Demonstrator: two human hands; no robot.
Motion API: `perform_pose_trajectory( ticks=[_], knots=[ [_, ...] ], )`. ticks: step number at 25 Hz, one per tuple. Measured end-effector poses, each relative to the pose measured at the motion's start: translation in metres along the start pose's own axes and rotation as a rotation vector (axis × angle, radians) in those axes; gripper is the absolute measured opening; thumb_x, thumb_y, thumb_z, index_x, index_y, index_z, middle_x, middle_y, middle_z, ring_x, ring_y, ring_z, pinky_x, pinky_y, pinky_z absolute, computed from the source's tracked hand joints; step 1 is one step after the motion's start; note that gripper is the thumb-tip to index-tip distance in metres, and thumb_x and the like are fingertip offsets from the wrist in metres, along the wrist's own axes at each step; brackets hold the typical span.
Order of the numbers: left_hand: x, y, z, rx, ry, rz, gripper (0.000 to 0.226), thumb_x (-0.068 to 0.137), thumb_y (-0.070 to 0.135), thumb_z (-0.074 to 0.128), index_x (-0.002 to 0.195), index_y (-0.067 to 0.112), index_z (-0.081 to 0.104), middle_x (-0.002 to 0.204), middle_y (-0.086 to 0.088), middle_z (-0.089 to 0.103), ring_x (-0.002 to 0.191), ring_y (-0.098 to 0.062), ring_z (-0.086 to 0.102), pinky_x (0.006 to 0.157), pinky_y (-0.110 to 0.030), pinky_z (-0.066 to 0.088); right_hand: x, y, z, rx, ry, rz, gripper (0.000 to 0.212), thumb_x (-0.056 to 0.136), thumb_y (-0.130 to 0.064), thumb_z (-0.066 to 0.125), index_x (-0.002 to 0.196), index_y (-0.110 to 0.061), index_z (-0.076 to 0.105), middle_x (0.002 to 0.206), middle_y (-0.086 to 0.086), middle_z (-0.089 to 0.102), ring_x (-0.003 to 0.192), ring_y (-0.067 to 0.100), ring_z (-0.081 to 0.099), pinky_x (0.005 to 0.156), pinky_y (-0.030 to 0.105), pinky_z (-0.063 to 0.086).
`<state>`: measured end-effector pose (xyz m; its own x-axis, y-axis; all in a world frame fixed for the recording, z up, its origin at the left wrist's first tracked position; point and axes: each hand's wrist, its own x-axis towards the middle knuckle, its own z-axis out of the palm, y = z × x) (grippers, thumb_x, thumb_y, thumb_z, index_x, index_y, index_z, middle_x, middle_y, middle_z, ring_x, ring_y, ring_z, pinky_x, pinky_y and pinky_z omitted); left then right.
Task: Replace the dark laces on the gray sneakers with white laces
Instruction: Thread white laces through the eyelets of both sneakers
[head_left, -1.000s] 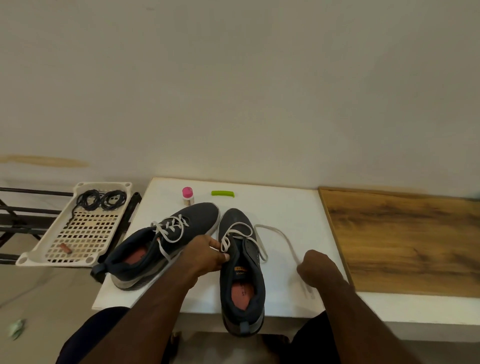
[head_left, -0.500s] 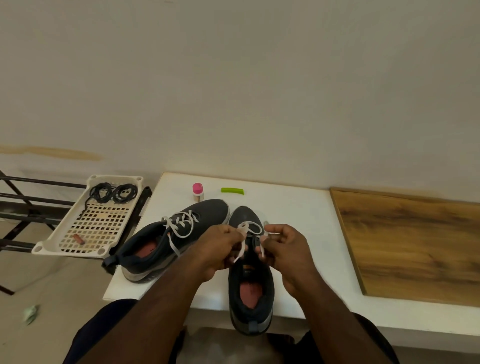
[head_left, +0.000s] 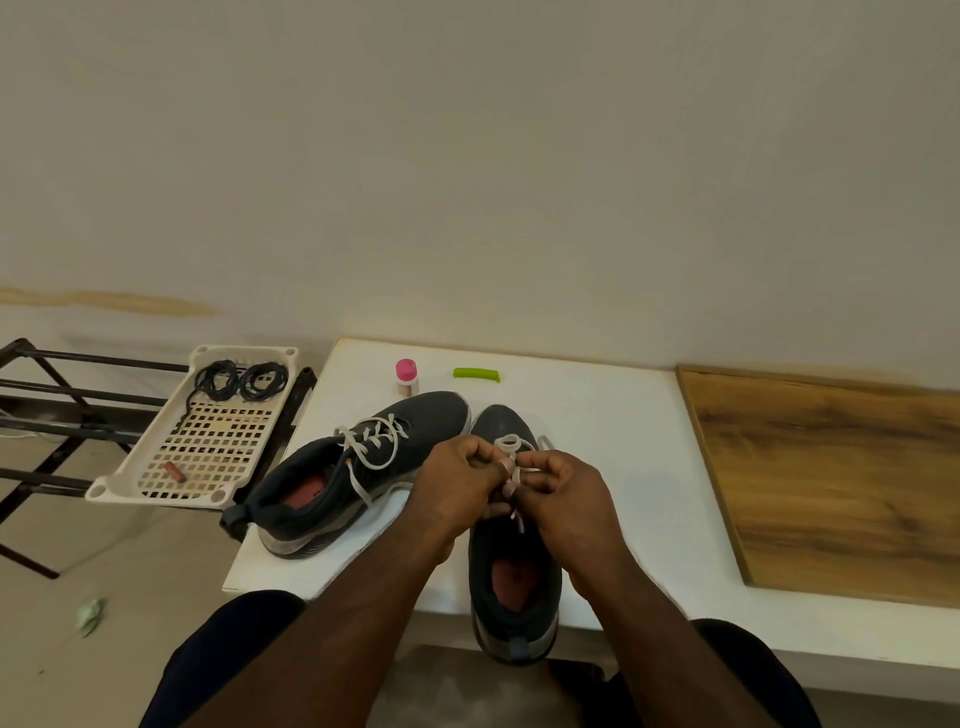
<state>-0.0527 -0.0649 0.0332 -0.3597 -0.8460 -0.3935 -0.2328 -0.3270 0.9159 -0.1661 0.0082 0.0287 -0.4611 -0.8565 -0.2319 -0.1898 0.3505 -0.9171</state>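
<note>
Two gray sneakers stand on the white table (head_left: 613, 447). The left sneaker (head_left: 363, 478) lies angled with a white lace tied across its eyelets. The right sneaker (head_left: 511, 582) points away from me, its heel over the table's front edge. My left hand (head_left: 457, 483) and my right hand (head_left: 558, 483) meet over its tongue, each pinching an end of its white lace (head_left: 511, 452), which forms a small loop above the fingers. The coiled dark laces (head_left: 241, 382) lie in the white basket (head_left: 156, 473) to the left.
A pink-capped small bottle (head_left: 407, 376) and a green clip (head_left: 476, 374) sit at the table's back edge. A wooden board (head_left: 841, 483) covers the right side. The basket rests on a black metal rack (head_left: 47, 395). A crumpled scrap (head_left: 89, 616) lies on the floor.
My right hand came in from the table's right side to the right sneaker with the lace end. Both hands now work the lace together, with a loop formed above them.
</note>
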Motion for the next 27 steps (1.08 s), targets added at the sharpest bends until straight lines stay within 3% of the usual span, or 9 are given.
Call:
perform_pose_trajectory(
  ticks=[3, 7, 12, 18, 22, 24, 27],
  knots=[
    [0.001, 0.001, -0.003, 0.032, 0.011, 0.030, 0.005, 0.093, 0.012, 0.066, 0.092, 0.007, 0.069, 0.076, -0.009, 0.072, 0.063, -0.012, 0.068, 0.060, -0.024, 0.057, 0.001, -0.002, -0.001, -0.103, 0.051, -0.020, 0.020, 0.092, -0.012, 0.066, 0.104, -0.027, 0.072, 0.085, -0.011, 0.074, 0.075, 0.005, 0.071, 0.071, 0.019, 0.058],
    [0.003, 0.003, -0.003, 0.085, 0.045, 0.069, 0.006, 0.093, 0.013, 0.062, 0.093, 0.011, 0.068, 0.076, -0.007, 0.072, 0.059, -0.008, 0.065, 0.058, -0.021, 0.052, -0.002, -0.003, -0.004, 0.035, 0.002, 0.034, 0.024, 0.097, -0.008, 0.060, 0.107, -0.027, 0.067, 0.086, -0.004, 0.073, 0.076, 0.013, 0.073, 0.072, 0.029, 0.062],
    [-0.001, 0.003, 0.001, 0.235, -0.013, 0.009, 0.024, 0.097, 0.039, 0.058, 0.098, 0.017, 0.068, 0.073, 0.004, 0.068, 0.055, -0.002, 0.059, 0.052, -0.017, 0.046, 0.001, -0.003, -0.002, -0.067, 0.049, -0.037, 0.021, 0.098, -0.013, 0.059, 0.109, -0.031, 0.062, 0.092, -0.007, 0.071, 0.080, 0.010, 0.070, 0.071, 0.021, 0.058],
    [0.002, 0.002, 0.002, 0.153, -0.002, 0.032, 0.024, 0.097, 0.031, 0.060, 0.082, 0.015, 0.067, 0.061, 0.007, 0.058, 0.052, -0.003, 0.051, 0.054, -0.022, 0.042, -0.002, -0.003, 0.000, 0.029, 0.020, 0.039, 0.012, 0.093, -0.020, 0.069, 0.102, -0.026, 0.064, 0.079, -0.001, 0.074, 0.070, 0.012, 0.071, 0.065, 0.019, 0.055],
    [0.001, 0.001, 0.006, 0.223, 0.048, 0.106, 0.023, 0.098, 0.033, 0.058, 0.081, 0.018, 0.065, 0.069, 0.005, 0.062, 0.061, -0.005, 0.055, 0.058, -0.021, 0.042, -0.005, -0.004, -0.003, 0.132, -0.115, 0.106, 0.008, 0.095, -0.016, 0.066, 0.097, -0.016, 0.074, 0.077, 0.005, 0.074, 0.068, 0.017, 0.067, 0.063, 0.020, 0.053],
    [0.000, 0.000, 0.005, 0.236, 0.035, 0.106, 0.023, 0.097, 0.033, 0.059, 0.080, 0.017, 0.065, 0.071, 0.004, 0.063, 0.062, -0.005, 0.056, 0.059, -0.023, 0.044, -0.006, -0.007, -0.008, 0.127, -0.214, 0.156, 0.015, 0.098, -0.014, 0.061, 0.092, -0.011, 0.075, 0.072, 0.005, 0.070, 0.061, 0.012, 0.060, 0.056, 0.018, 0.048],
    [-0.002, 0.006, 0.002, 0.175, 0.089, 0.157, 0.016, 0.091, 0.035, 0.067, 0.095, 0.020, 0.063, 0.087, 0.002, 0.066, 0.074, -0.010, 0.062, 0.067, -0.027, 0.049, -0.010, -0.017, -0.021, 0.215, -0.359, 0.236, 0.022, 0.102, -0.011, 0.052, 0.092, -0.006, 0.071, 0.074, 0.006, 0.063, 0.058, 0.010, 0.054, 0.052, 0.020, 0.044]
  ],
)
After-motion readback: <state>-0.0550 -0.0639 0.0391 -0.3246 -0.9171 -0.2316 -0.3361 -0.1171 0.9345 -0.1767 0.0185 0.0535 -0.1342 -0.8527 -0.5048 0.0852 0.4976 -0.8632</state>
